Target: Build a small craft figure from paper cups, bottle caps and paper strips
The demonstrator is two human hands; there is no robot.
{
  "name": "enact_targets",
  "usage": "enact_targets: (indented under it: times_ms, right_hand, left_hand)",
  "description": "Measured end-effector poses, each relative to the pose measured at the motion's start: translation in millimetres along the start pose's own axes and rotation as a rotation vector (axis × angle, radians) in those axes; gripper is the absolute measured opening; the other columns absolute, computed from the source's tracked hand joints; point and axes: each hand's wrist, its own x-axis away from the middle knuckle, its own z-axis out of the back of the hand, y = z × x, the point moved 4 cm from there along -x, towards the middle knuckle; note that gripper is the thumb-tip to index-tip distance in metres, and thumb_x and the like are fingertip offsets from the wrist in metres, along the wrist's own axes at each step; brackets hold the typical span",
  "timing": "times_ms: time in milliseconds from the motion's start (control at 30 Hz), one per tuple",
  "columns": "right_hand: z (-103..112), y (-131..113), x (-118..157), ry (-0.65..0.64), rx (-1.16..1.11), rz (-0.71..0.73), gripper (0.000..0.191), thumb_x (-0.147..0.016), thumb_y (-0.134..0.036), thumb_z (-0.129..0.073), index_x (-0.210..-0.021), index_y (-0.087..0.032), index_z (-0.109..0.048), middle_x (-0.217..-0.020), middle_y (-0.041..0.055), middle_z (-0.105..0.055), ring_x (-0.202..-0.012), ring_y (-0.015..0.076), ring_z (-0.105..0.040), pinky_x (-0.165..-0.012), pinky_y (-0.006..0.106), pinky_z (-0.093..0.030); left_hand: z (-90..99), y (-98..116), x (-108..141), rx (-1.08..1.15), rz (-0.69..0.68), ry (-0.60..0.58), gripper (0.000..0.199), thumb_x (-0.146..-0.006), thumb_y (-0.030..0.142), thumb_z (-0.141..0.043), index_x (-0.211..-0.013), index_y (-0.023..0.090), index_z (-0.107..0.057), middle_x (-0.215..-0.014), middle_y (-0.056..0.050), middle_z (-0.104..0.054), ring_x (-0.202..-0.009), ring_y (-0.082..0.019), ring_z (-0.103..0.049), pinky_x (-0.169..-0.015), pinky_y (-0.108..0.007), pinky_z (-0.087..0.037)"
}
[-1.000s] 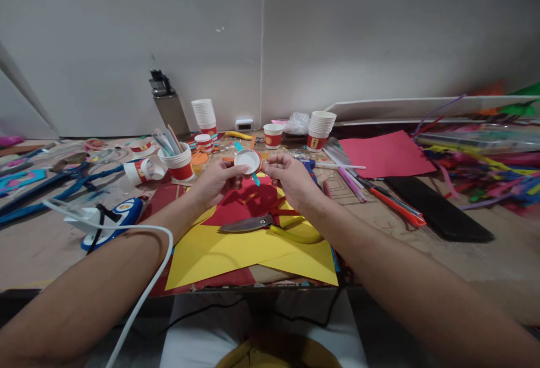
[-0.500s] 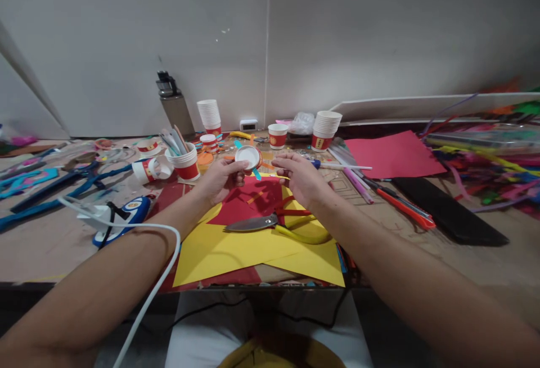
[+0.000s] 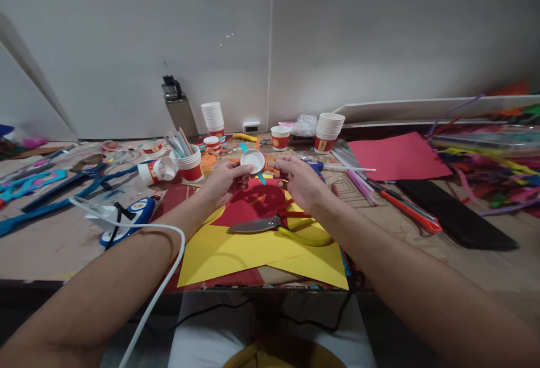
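My left hand [image 3: 231, 182] grips a small white paper cup piece [image 3: 252, 162] with orange and teal strips sticking out around it, its round white face toward me. At the cup piece's right side, my right hand [image 3: 298, 179] has its fingers pinched near an orange strip; whether they hold it is too small to tell. Below both hands lie red paper [image 3: 248, 206] and yellow paper [image 3: 253, 252]. Scissors [image 3: 255, 224] with yellow and red handles rest across the sheets.
Cups holding sticks [image 3: 190, 166] and a tipped cup [image 3: 148, 172] stand left. Stacked cups [image 3: 330, 129] are at the back. A white cable [image 3: 181, 244] crosses my left forearm. On the right lie a red cutter [image 3: 411, 210] and a black slab [image 3: 458, 216].
The view has shifted slightly, so the whole scene sits a little farther right. My right hand's fingers have come closer to the cup piece, which my left hand still holds.
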Motion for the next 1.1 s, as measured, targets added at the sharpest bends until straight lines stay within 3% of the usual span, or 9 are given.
enact_targets:
  times_ms: [700, 1100]
  right_hand:
    - [1.1, 2.2, -0.8, -0.009, -0.002, 0.003, 0.027, -0.062, -0.031, -0.074, -0.078, -0.021, -0.055, -0.082, -0.0014, -0.061, -0.073, 0.0123, -0.052, -0.057, 0.024, -0.036]
    - [-0.5, 2.8, 0.4, 0.02, -0.033, -0.064, 0.027, -0.063, -0.01, -0.069, -0.084, -0.019, -0.055, -0.078, -0.0031, -0.062, -0.066, 0.0084, -0.052, -0.057, 0.022, -0.037]
  left_hand:
    - [-2.6, 1.4, 1.8, -0.038, -0.018, -0.001, 0.028, -0.058, 0.025, -0.083, -0.073, 0.01, -0.065, -0.055, 0.002, -0.052, -0.049, -0.005, -0.044, -0.048, -0.019, -0.034]
    - [-1.6, 0.6, 1.2, -0.014, -0.01, 0.001, 0.026, -0.059, 0.024, -0.083, -0.071, 0.009, -0.065, -0.054, 0.001, -0.052, -0.048, -0.005, -0.044, -0.047, -0.019, -0.034]
